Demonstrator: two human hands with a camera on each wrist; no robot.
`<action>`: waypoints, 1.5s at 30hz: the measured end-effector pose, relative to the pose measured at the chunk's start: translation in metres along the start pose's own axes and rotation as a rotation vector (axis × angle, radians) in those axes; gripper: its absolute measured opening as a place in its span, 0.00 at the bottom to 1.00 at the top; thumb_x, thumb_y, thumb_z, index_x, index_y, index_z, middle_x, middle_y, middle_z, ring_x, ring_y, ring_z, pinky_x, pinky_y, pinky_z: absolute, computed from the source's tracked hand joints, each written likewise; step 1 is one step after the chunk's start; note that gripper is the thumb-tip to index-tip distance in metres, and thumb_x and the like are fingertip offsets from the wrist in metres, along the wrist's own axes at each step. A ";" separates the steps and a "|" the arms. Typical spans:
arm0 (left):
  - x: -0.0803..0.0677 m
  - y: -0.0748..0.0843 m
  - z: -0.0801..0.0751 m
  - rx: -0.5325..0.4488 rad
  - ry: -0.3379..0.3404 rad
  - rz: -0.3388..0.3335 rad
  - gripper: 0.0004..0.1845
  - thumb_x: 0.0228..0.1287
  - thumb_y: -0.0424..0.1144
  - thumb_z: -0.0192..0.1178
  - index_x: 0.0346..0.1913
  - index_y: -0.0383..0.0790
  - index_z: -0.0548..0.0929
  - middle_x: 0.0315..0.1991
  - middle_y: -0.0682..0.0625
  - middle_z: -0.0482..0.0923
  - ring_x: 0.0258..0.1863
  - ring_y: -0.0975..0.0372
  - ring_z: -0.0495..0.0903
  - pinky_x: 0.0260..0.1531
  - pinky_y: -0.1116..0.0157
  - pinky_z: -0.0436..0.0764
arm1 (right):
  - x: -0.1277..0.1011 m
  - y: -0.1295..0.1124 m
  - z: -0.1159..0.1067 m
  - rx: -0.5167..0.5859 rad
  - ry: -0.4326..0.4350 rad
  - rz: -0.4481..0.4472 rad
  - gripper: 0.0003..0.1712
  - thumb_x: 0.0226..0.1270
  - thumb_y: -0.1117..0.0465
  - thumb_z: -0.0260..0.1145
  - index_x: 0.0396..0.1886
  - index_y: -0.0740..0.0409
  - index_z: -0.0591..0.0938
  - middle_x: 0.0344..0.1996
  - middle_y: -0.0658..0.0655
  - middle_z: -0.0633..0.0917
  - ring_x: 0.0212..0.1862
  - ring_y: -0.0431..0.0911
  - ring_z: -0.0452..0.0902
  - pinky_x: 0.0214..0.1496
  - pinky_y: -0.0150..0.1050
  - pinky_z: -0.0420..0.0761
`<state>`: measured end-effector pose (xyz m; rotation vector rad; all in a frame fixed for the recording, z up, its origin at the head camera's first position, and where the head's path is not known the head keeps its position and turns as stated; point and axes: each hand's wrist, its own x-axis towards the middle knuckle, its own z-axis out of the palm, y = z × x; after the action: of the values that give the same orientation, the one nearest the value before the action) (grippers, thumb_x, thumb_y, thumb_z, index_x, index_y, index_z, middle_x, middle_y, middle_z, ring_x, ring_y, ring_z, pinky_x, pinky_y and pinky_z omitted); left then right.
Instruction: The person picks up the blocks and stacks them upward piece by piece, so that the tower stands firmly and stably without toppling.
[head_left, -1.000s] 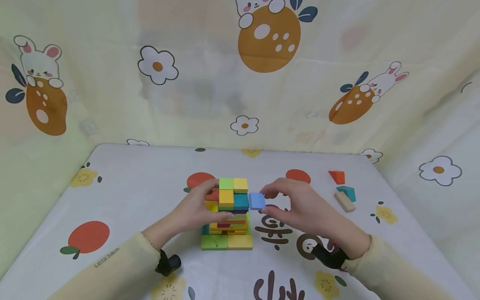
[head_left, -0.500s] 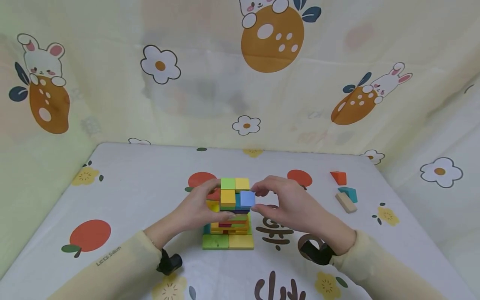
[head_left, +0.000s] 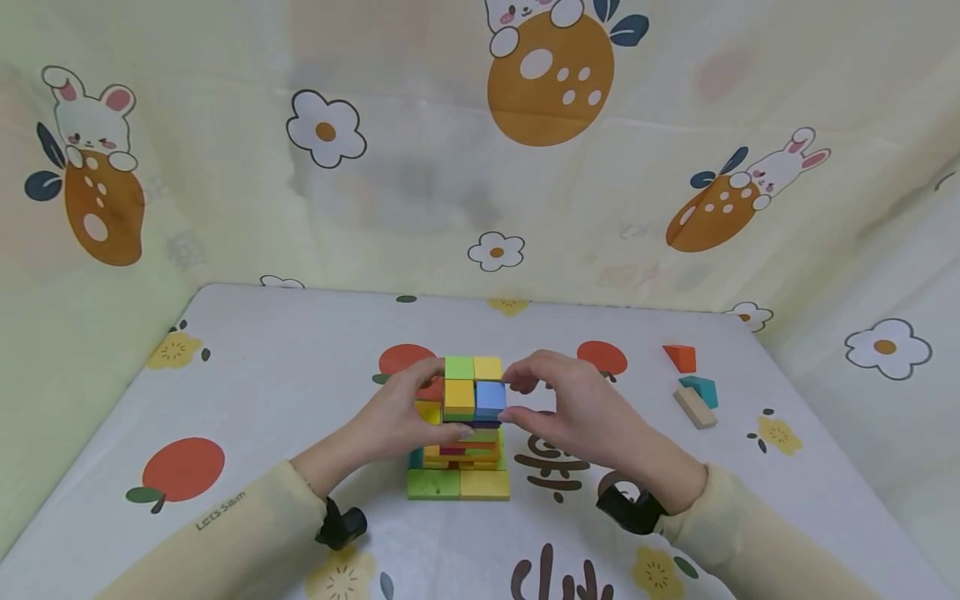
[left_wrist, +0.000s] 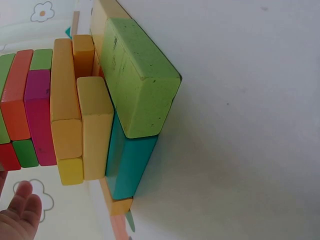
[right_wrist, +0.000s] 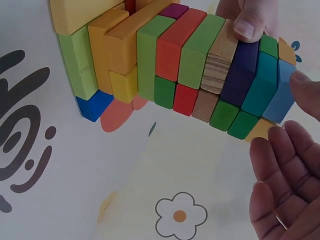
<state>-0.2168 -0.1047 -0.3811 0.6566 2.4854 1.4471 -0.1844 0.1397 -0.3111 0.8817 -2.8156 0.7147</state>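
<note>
A tower of coloured wooden blocks [head_left: 459, 485] stands in front of me in the head view. My left hand [head_left: 393, 417] grips its upper part from the left, thumb on the near side and fingers round behind. At the top right lies a light blue block [head_left: 491, 400], beside a yellow-orange block [head_left: 458, 397]. My right hand [head_left: 581, 408] pinches the light blue block between thumb and fingers at its right edge. In the right wrist view, the right thumb [right_wrist: 307, 95] meets this block, which sits on a teal block [right_wrist: 260, 82]. My left thumb [right_wrist: 247, 27] presses near a dark purple block.
On the right of the table are an orange triangular block [head_left: 681, 358], a teal block [head_left: 701, 390] and a natural wood block [head_left: 696, 407]. A printed cloth [head_left: 300, 333] covers the table, and a patterned curtain [head_left: 405, 208] hangs behind.
My right hand has carried the light blue block left, from beside the tower onto its top right, covering the teal block there. My left hand keeps its hold on the tower.
</note>
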 end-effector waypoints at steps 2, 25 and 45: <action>0.000 0.001 0.000 0.000 0.001 0.000 0.37 0.54 0.45 0.79 0.66 0.44 0.75 0.61 0.50 0.79 0.68 0.49 0.74 0.69 0.41 0.73 | 0.000 0.000 0.001 0.000 0.016 -0.008 0.20 0.57 0.56 0.81 0.47 0.54 0.85 0.41 0.47 0.87 0.44 0.39 0.80 0.48 0.39 0.85; 0.001 0.002 0.000 0.021 0.002 -0.008 0.36 0.54 0.46 0.78 0.66 0.44 0.75 0.62 0.49 0.78 0.68 0.45 0.73 0.68 0.41 0.73 | 0.005 0.009 0.004 0.075 0.025 0.032 0.43 0.52 0.52 0.83 0.66 0.56 0.74 0.55 0.53 0.79 0.56 0.47 0.76 0.53 0.45 0.82; 0.001 -0.002 0.001 0.027 -0.005 0.002 0.38 0.55 0.47 0.78 0.68 0.44 0.74 0.63 0.50 0.78 0.68 0.49 0.73 0.69 0.41 0.72 | 0.016 0.017 0.016 0.228 -0.144 0.100 0.43 0.58 0.52 0.80 0.71 0.53 0.72 0.65 0.52 0.76 0.62 0.49 0.71 0.61 0.49 0.78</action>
<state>-0.2179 -0.1047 -0.3833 0.6667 2.5056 1.4127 -0.2069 0.1360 -0.3286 0.8613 -2.9646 1.0442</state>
